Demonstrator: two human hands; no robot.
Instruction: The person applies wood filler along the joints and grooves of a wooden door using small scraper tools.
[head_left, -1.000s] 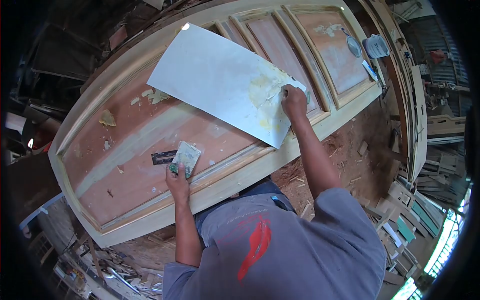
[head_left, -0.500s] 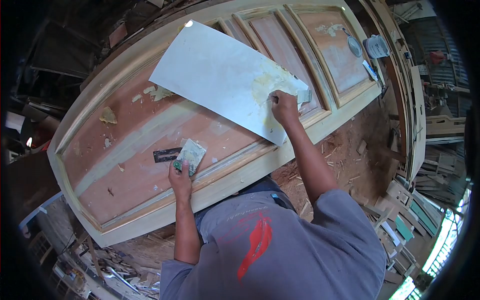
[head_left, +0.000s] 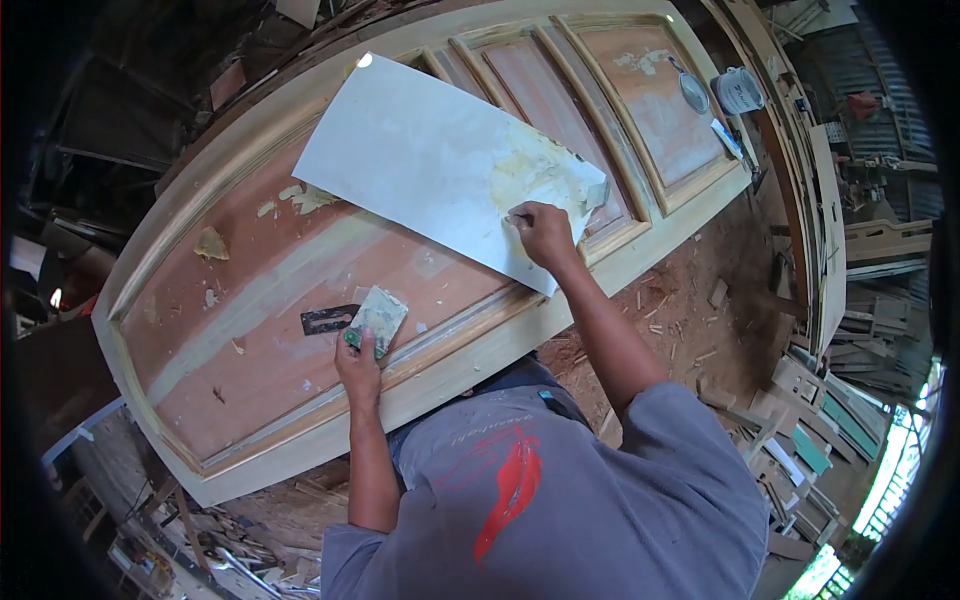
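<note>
My left hand [head_left: 360, 368] grips a putty knife [head_left: 381, 314] by its green handle, its broad blade smeared with pale putty. Right beside the blade, a black slotted plate [head_left: 326, 320] lies on the wooden door panel [head_left: 270, 330]. Over a large white board [head_left: 420, 150] that rests across the door, my right hand [head_left: 545, 235] is closed, fingers pinched together. What it holds, if anything, is hidden. Yellowish putty [head_left: 530, 175] is spread on the board around this hand. A greyish flat piece [head_left: 597, 194] sits at the board's right edge.
At the door's far right end are a round lid [head_left: 692, 93], a grey-white bucket [head_left: 738, 91] and a blue-and-white tube [head_left: 727, 139]. A dried putty lump [head_left: 211, 244] lies on the left panel. Wood scraps [head_left: 700, 330] litter the floor.
My right hand has shifted slightly left and toward me over the white board. The left hand keeps its hold on the putty knife. The whole view has shifted a little.
</note>
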